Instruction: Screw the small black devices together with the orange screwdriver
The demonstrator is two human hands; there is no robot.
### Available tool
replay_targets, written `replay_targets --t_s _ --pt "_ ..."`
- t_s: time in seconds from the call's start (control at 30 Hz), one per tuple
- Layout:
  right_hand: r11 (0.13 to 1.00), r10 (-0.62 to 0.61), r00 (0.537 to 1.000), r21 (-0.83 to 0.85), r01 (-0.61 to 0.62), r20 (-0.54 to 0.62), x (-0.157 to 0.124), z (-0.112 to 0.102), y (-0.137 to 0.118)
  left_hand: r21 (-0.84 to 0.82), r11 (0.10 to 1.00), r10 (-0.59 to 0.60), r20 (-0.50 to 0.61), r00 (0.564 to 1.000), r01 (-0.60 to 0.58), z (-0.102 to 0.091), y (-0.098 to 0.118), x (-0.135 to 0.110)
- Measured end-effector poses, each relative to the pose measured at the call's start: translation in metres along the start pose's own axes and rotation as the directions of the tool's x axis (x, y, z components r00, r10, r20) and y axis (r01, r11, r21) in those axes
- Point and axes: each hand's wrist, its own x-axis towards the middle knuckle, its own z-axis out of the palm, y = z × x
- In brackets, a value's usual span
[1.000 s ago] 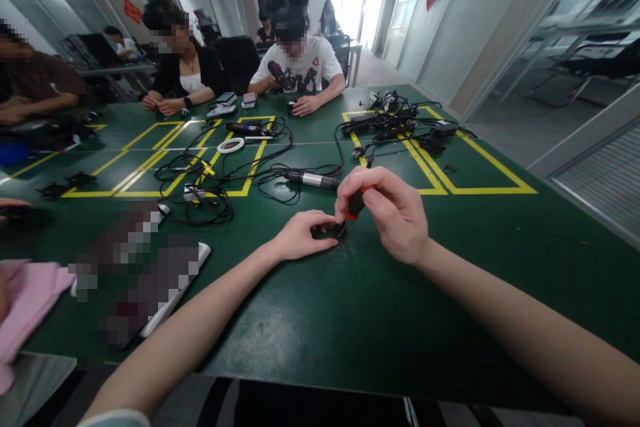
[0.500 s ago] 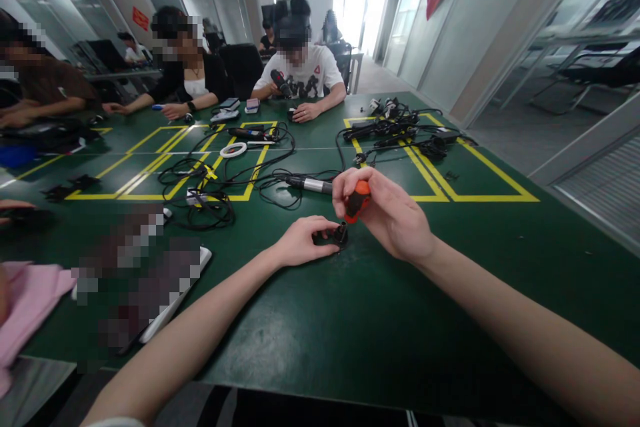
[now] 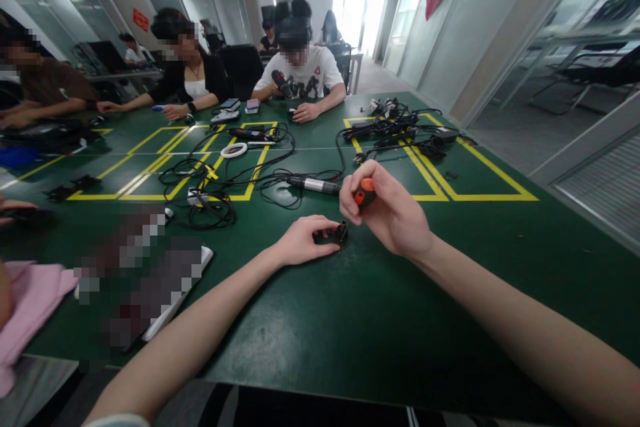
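Note:
My left hand (image 3: 311, 240) rests on the table, thumb and fingers closed round a small black part (image 3: 342, 233) with an upright tube-like piece. Up and to the right of it is my right hand (image 3: 387, 210), its fingers wrapped round an orange-and-black screwdriver (image 3: 364, 193). Only the stubby handle shows clearly; I cannot make out its shaft. The screwdriver is apart from the black part. Just behind my right hand lies a black-and-silver corded tool (image 3: 315, 185).
The green table (image 3: 280, 340) carries tangled black cables (image 3: 210, 210), a white ring (image 3: 234, 149) and a heap of black cords (image 3: 390, 123). A white-edged blurred device (image 3: 180, 293) lies at left, near pink cloth (image 3: 37, 307). Co-workers sit across, one holding a power tool (image 3: 283, 83).
My right hand has lifted the screwdriver up and slightly right, away from the black part. The left hand keeps its place on the part.

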Motion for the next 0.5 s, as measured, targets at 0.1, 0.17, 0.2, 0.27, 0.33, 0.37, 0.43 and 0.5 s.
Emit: replay_targets --t_s 0.1,0.17,0.2,0.27,0.33,0.37,0.43,0.5 --pt "0.999 0.030 1.000 -0.030 -0.029 0.010 0.0041 -0.0032 -0.0012 -0.001 1.000 0.004 0.000 1.000 -0.004 0.0001 -0.0007 -0.0003" --pt "0.998 0.058 0.998 0.000 -0.058 0.004 0.0050 -0.0034 -0.0023 0.003 1.000 -0.002 0.000 1.000 0.002 -0.0001 -0.0009 -0.0003" --pt "0.998 0.064 0.998 0.024 -0.064 0.004 0.0047 -0.0030 -0.0027 0.006 1.000 -0.006 -0.002 1.000 0.006 -0.0003 -0.0009 -0.0003" --pt "0.996 0.059 0.998 0.067 -0.060 0.014 0.0032 -0.0020 -0.0028 0.010 1.000 -0.011 -0.005 1.000 0.011 -0.0006 -0.0007 -0.0001" --pt "0.996 0.049 0.999 0.080 -0.050 0.014 0.0013 -0.0012 -0.0020 0.011 1.000 -0.010 -0.006 1.000 0.010 -0.0010 -0.0003 0.0000" --pt "0.996 0.047 0.999 0.079 -0.048 0.014 0.0006 -0.0011 -0.0014 0.009 1.000 -0.008 -0.005 1.000 0.008 -0.0011 -0.0002 0.0000" --pt "0.996 0.045 0.999 0.073 -0.047 0.021 0.0006 -0.0015 -0.0001 0.000 1.000 -0.003 -0.002 1.000 0.003 -0.0013 0.0000 -0.0001" --pt "0.998 0.035 0.998 0.057 -0.038 0.045 0.0018 -0.0020 0.0008 -0.009 1.000 -0.001 0.001 1.000 0.001 -0.0014 0.0000 -0.0002"
